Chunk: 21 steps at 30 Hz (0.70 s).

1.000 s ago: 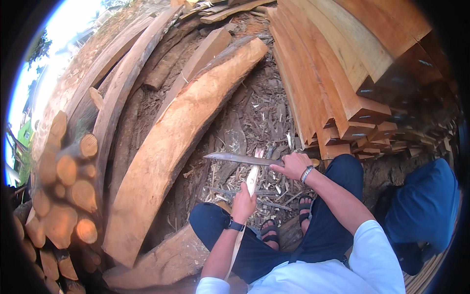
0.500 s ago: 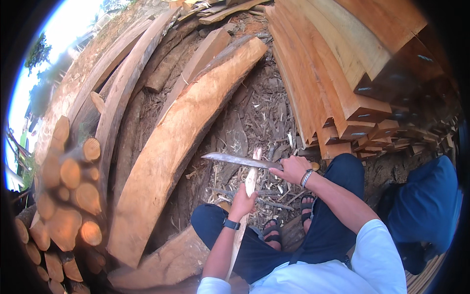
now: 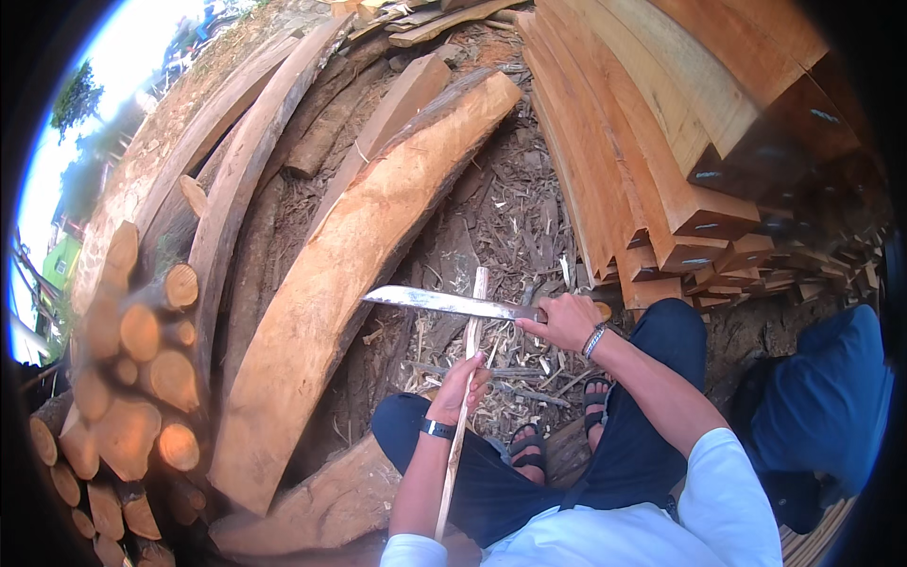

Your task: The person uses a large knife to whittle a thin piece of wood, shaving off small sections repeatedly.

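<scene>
My left hand (image 3: 459, 389) is wrapped around the middle of a long, pale, split wooden stick (image 3: 452, 472). The stick runs from beside my left forearm up and away from me, its far end a little beyond the blade. In my right hand (image 3: 570, 323) is the handle of a machete (image 3: 430, 300), whose long blade points left. The blade crosses the stick just past my left hand; whether it touches the wood I cannot tell. A thin sliver stands off the stick near my left fingers.
A thick sawn slab (image 3: 350, 246) lies left of the blade. Stacked beams (image 3: 652, 170) rise at the right, and cut round logs (image 3: 175, 378) are piled at the left. Wood chips (image 3: 529, 255) litter the ground. A dark blue cloth-covered thing (image 3: 822, 406) sits at my right.
The machete has shifted left, and its blade shows a broader, brighter face. The stick has turned in my left hand and shows a narrower side, its far end slightly further left.
</scene>
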### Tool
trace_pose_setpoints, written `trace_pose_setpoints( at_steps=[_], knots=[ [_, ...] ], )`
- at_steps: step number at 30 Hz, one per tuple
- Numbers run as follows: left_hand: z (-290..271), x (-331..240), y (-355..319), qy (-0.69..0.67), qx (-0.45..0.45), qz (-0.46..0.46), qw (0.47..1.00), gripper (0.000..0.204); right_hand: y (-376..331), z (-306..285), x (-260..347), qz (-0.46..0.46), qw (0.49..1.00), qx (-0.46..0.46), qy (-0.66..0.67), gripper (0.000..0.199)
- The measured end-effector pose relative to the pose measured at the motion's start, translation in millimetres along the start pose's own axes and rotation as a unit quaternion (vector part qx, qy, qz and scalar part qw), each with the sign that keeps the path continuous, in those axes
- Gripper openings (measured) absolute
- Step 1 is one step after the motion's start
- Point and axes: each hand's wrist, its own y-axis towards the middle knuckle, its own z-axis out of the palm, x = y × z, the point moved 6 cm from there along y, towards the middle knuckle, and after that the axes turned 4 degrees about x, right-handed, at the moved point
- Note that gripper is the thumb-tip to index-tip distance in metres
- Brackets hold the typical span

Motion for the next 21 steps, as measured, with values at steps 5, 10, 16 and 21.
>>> trace_pose_setpoints(
  at_steps=[5,10,16,21],
  knots=[
    [-0.9,2.6,3.6,0.007,-0.006,-0.007,1.000,0.025,-5.3,9.6,2.8,-0.020,1.000,0.002,-0.020,0.072],
    [-1.2,9.7,-0.7,0.027,-0.006,-0.021,0.999,0.026,4.5,5.3,-2.3,0.007,1.000,-0.004,-0.021,0.072],
    [3.7,3.7,-0.5,0.003,0.000,-0.004,1.000,0.024,-3.7,7.5,-6.2,0.011,1.000,-0.019,0.001,0.070],
    [5.1,4.3,-2.7,-0.009,0.009,-0.005,1.000,0.023,0.6,-0.1,-2.0,0.014,1.000,0.001,-0.002,0.071]
  ],
)
